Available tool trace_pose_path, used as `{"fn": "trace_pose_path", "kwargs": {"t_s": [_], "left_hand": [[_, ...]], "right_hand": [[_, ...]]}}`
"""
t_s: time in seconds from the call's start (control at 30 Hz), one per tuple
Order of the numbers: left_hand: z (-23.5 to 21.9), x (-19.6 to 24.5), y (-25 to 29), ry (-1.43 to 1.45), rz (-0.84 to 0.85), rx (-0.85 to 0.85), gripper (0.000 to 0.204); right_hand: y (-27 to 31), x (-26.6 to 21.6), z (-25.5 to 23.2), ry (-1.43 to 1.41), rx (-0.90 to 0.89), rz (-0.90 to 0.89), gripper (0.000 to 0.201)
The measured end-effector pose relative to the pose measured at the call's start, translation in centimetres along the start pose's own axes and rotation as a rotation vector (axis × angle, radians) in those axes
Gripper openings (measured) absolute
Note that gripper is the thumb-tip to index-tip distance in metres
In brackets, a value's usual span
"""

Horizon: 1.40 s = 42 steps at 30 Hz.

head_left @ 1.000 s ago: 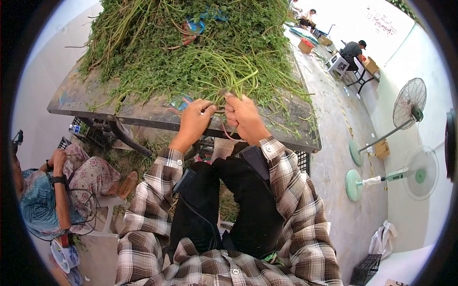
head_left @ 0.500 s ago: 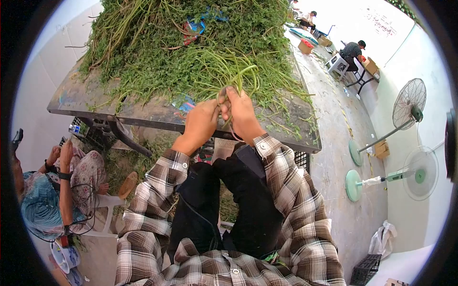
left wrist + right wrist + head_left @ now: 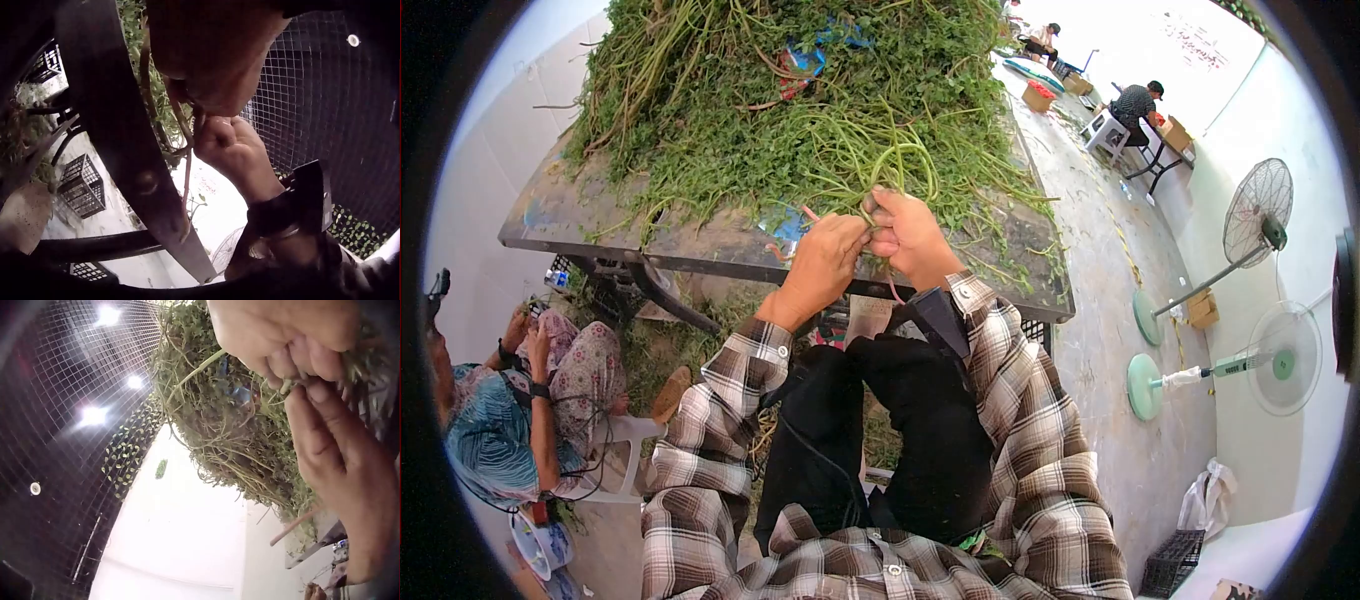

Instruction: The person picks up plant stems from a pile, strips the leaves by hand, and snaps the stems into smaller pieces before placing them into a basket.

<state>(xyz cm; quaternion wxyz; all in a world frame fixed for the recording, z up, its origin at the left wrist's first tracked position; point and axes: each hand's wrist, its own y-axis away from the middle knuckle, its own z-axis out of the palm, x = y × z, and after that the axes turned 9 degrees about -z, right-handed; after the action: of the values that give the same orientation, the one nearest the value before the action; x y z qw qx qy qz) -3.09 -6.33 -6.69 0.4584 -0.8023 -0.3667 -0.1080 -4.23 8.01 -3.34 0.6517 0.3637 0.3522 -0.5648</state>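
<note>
Long green stems (image 3: pixel 903 160) bend up from between two hands held close together over the table's front edge. The left hand (image 3: pixel 822 262) pinches the lower stem ends; in the right wrist view its thumb and fingertips (image 3: pixel 319 394) meet at them. Curled fingers of the right hand (image 3: pixel 911 236) grip the same stems just beside it. A thin pinkish strip (image 3: pixel 810 214) pokes out by the left hand, and in the left wrist view a pinkish length (image 3: pixel 187 181) hangs below the hands. Behind lies a big leafy heap (image 3: pixel 730 130).
The dark table (image 3: pixel 730 250) has a blue and red wrapper (image 3: pixel 805 62) in the heap. A seated person (image 3: pixel 500 410) is at the left, another (image 3: pixel 1137 105) at the far right. Fans (image 3: pixel 1258 215) stand right; a black crate (image 3: pixel 1170 562) lies lower right.
The two hands came together and then shifted slightly, staying close. The stem tops now bend over in a loop instead of standing straighter. The person at the left moved their arms.
</note>
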Motion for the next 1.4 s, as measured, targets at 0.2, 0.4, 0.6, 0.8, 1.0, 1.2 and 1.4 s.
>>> {"fn": "trace_pose_path", "kwargs": {"t_s": [0.2, 0.4, 0.6, 0.8, 1.0, 1.2, 1.4], "left_hand": [[-0.1, -0.8, 0.2, 0.204, -0.363, 0.048, 0.013], [1.0, -2.7, -0.7, -0.050, -0.228, 0.026, 0.015], [0.6, -2.8, -1.0, -0.135, -0.314, -0.030, 0.018], [0.6, -3.1, -0.8, -0.149, -0.296, -0.020, 0.015], [0.9, -3.4, -1.0, -0.228, -0.342, -0.051, 0.015], [1.0, -3.6, -1.1, -0.179, -0.359, -0.041, 0.016], [0.1, -3.2, -0.4, -0.038, -0.381, -0.029, 0.020]], "right_hand": [[0.6, -1.4, -0.8, -0.269, -0.135, -0.050, 0.022], [3.0, -4.3, 0.2, -0.067, -0.081, -0.323, 0.024], [5.6, -10.8, -1.8, -0.176, -0.115, -0.622, 0.024], [5.3, -20.4, -5.1, -0.221, -0.165, -0.659, 0.023], [5.6, -31.3, -6.1, 0.096, 0.028, -0.795, 0.016], [9.0, -37.0, -2.1, 0.349, -0.082, -0.870, 0.021], [9.0, -31.6, 0.7, 0.393, -0.058, -0.831, 0.016]]}}
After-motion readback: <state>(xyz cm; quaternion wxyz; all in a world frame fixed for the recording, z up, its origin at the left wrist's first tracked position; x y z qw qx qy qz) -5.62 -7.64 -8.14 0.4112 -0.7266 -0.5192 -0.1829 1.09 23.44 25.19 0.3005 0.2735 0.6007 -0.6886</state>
